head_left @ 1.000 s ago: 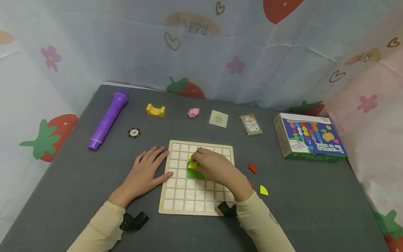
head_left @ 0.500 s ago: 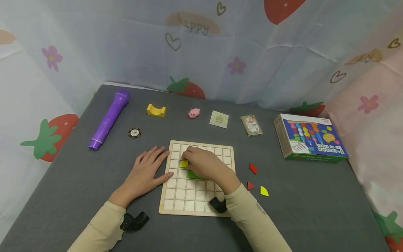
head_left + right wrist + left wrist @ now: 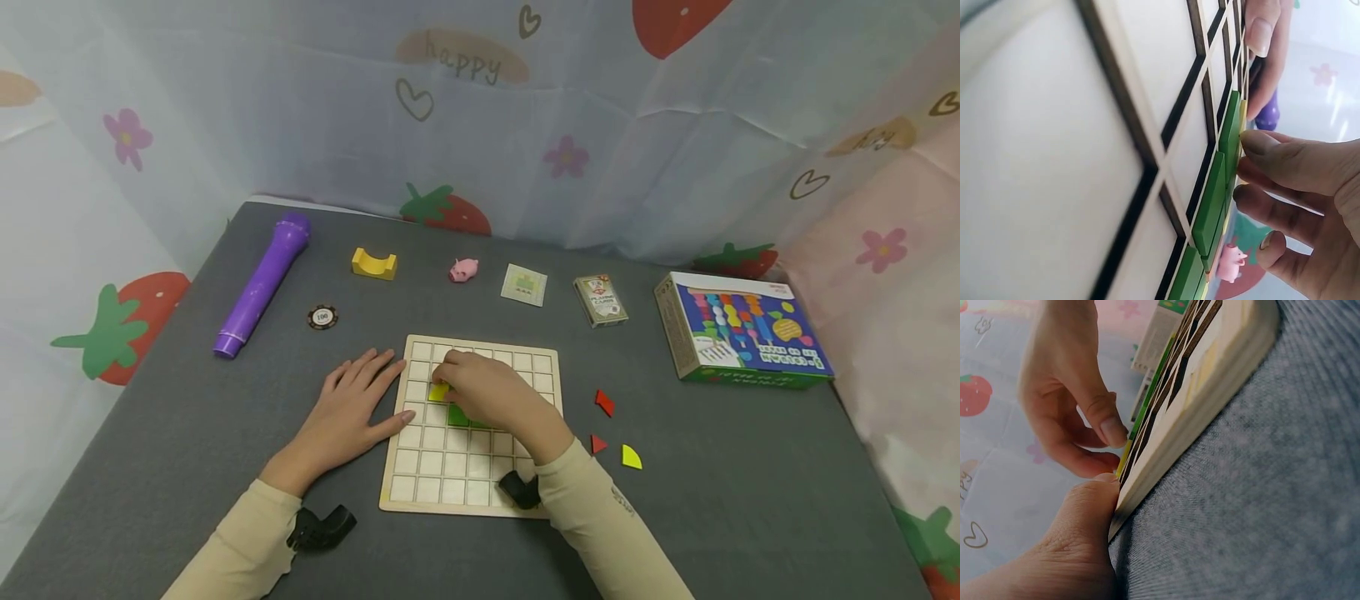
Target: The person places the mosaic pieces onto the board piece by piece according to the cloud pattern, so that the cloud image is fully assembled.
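A wooden grid board (image 3: 420,493) lies on the table, with green square tiles (image 3: 458,415) set in its middle cells. My right hand (image 3: 495,396) reaches over it, thumb and fingertips pinching a small yellow piece (image 3: 438,392) at a cell left of the green tiles. The rest of that piece is hidden under the fingers. In the right wrist view the thumb sits beside the row of green tiles (image 3: 1210,206). My left hand (image 3: 348,408) lies spread at the board's left side, its thumb (image 3: 1088,503) on the board's edge.
Right of the board lie a red rhombus (image 3: 604,403), a red triangle (image 3: 597,443) and a yellow quarter circle (image 3: 632,457). Behind are a purple microphone (image 3: 262,287), poker chip (image 3: 322,317), yellow block (image 3: 373,265), pink pig (image 3: 463,270), pattern card (image 3: 524,285), playing cards (image 3: 601,300) and game box (image 3: 742,329).
My right hand has moved left with the yellow piece, from over the green tiles to the cell beside them, then held nearly still. The left hand has stayed in place.
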The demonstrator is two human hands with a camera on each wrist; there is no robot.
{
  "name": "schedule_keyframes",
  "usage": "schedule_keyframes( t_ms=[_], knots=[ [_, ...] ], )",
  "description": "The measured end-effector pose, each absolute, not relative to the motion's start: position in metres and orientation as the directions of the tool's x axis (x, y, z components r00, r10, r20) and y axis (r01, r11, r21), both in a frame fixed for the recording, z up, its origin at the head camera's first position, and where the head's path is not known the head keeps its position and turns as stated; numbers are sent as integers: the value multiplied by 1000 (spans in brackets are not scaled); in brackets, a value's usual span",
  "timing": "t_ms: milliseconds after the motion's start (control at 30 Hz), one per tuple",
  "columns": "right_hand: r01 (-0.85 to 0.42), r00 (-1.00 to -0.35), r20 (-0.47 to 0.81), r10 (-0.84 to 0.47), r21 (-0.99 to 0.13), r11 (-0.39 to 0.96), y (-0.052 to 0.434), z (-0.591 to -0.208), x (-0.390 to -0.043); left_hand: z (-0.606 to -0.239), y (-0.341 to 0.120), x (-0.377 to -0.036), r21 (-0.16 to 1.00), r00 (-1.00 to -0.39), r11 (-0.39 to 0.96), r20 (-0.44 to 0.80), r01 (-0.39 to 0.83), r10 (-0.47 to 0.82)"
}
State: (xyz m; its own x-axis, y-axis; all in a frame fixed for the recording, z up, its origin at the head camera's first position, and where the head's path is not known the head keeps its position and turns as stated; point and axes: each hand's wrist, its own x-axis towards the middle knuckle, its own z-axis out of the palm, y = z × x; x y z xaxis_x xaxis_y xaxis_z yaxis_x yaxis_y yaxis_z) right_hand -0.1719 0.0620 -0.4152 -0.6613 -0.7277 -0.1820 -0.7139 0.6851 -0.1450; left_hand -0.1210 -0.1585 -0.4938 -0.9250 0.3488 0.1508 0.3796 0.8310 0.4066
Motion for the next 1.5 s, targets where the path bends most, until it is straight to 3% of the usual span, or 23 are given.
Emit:
schedule_keyframes(
  t_ms=[467,667,867,1167,1300,1500],
  knots=[
    [-724,-658,-177,-732,-118,680,62,-417,-171,-493,-157,-120,414,-929,832,135,370,346],
    [-714,-657,-160,-737,-180,676,68,-415,-171,-494,-158,-120,409,-930,836,133,366,342],
    [-633,-723,-110,-682,-289,718,101,-400,-166,-494,-159,-119,410,-932,837,128,362,340],
    [-508,-848,-33,-529,-237,828,187,-386,-138,-498,-159,-120,411,-923,826,157,385,351],
    [-432,-882,-83,-465,-252,866,223,-391,-126,-499,-159,-121,411,-920,824,165,391,354],
    [-264,-894,-287,-343,-282,922,255,-402,-112,-497,-159,-123,414,-922,825,159,386,352]
  ],
)
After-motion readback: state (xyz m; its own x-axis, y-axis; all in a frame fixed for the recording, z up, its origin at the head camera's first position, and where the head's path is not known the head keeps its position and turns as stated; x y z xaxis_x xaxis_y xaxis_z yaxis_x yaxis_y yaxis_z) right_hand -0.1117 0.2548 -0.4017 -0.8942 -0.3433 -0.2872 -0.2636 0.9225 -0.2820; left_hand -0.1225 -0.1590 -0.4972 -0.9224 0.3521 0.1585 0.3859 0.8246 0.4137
